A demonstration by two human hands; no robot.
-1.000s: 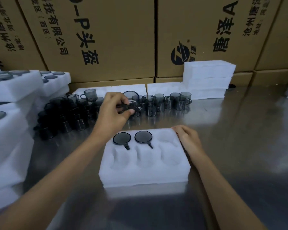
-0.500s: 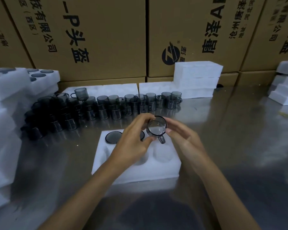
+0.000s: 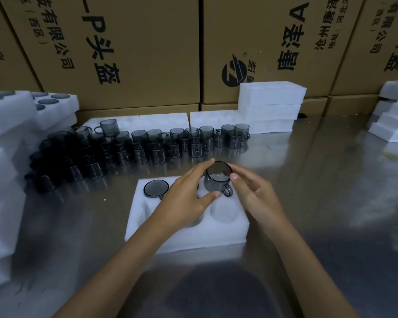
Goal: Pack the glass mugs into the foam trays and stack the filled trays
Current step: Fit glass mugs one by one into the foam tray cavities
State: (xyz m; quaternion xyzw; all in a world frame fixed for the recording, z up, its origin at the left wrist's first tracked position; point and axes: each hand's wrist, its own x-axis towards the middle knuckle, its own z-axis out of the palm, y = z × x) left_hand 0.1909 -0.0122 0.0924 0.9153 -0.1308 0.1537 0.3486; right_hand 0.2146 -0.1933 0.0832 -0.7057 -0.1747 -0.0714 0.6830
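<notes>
Both hands held one smoky glass mug over the soft white foam tray in the middle of the frame. The left hand pinched its rim and side; the right hand touched its rim with loosely curled fingers. One packed mug showed; more holes looked empty. Many round mugs waited on the shiny bench.
</notes>
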